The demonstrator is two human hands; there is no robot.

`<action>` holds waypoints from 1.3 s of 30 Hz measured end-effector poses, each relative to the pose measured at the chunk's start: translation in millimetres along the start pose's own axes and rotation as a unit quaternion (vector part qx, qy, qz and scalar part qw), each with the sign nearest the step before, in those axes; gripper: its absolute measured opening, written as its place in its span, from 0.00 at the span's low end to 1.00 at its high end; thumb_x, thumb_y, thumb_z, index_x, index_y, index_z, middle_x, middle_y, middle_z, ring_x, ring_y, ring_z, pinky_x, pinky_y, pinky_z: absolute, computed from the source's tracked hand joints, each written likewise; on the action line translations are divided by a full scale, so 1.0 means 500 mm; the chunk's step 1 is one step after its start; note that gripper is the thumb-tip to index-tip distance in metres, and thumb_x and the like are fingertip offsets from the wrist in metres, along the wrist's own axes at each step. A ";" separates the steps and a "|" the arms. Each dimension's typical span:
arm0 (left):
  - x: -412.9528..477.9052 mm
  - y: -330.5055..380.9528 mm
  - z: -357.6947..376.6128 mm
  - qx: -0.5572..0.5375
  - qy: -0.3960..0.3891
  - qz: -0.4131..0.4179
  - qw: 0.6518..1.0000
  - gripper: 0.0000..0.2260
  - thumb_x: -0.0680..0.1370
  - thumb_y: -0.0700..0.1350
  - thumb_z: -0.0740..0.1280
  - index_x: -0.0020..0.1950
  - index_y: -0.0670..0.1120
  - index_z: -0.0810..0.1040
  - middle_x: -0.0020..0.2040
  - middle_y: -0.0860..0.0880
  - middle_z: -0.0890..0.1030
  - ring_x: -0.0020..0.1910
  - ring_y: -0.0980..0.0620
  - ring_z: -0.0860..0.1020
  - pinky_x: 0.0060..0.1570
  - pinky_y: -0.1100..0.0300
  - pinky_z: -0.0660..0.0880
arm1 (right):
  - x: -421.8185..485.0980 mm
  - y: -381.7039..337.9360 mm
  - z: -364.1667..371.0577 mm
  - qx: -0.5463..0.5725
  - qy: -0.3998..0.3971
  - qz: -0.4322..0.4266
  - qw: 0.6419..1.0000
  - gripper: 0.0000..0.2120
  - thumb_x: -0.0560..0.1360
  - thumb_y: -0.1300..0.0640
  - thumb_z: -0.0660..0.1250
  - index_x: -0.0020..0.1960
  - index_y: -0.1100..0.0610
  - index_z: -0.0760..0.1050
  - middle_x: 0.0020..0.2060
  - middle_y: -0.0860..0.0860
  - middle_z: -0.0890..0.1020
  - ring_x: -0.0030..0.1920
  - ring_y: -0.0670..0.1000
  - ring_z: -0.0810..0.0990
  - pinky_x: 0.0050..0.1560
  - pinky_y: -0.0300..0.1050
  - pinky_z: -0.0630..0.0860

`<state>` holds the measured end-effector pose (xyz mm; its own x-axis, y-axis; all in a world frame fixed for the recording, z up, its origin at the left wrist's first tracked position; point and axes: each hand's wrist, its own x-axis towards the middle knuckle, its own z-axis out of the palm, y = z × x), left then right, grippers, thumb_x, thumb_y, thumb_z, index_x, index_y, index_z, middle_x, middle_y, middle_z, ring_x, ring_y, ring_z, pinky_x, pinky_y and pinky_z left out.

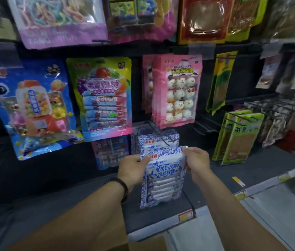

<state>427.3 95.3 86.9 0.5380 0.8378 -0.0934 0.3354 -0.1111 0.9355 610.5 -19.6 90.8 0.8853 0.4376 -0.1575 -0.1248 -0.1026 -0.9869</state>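
A blue-and-white candy bag [163,180] hangs upright between my hands in front of a dark display wall. My left hand [134,168] pinches its upper left edge, thumb on the front. My right hand [196,160] pinches its upper right corner. Just behind and above it, several matching blue-and-white bags [158,140] hang on a black wire hook [163,138]. A dark beaded bracelet [123,185] sits on my left wrist.
Other snack bags hang around: a blue gumball-machine bag [34,109], a green-and-pink bag [105,98], pink snowman-marshmallow bags [177,91], green bags [237,138] at the right. Bare wire hooks [206,124] jut out at the right. A shelf edge with price tags [186,216] runs below.
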 end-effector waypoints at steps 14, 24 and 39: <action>0.085 0.007 0.075 0.010 0.048 -0.004 0.999 0.23 0.83 0.58 0.68 0.36 0.48 0.62 0.26 0.55 0.57 0.29 0.50 0.61 0.45 0.37 0.85 | 0.130 0.028 0.039 0.066 0.066 0.013 0.996 0.08 0.81 0.56 0.72 0.42 0.55 0.81 0.33 0.53 0.81 0.32 0.53 0.76 0.37 0.47 0.74; 0.146 0.009 0.076 0.004 0.096 -0.033 0.995 0.13 0.82 0.60 0.69 0.40 0.59 0.72 0.35 0.56 0.66 0.40 0.47 0.75 0.50 0.33 0.83 | 0.133 0.053 0.069 0.000 0.045 -0.013 0.999 0.22 0.80 0.51 0.73 0.72 0.56 0.76 0.49 0.49 0.85 0.47 0.53 0.86 0.55 0.53 0.83; 0.076 -0.073 -0.028 0.192 0.026 -0.011 0.981 0.11 0.83 0.51 0.70 0.42 0.52 0.84 0.51 0.54 0.86 0.48 0.46 0.86 0.51 0.51 0.84 | 0.012 0.080 0.078 -0.316 -0.122 -0.012 0.941 0.10 0.79 0.54 0.65 0.55 0.56 0.81 0.51 0.54 0.83 0.50 0.56 0.81 0.49 0.42 0.73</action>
<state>424.5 138.6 54.1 0.4903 0.8673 -0.0856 0.6183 -0.2770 0.7355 593.5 13.7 48.8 0.7454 0.6311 -0.2147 0.2535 -0.5662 -0.7843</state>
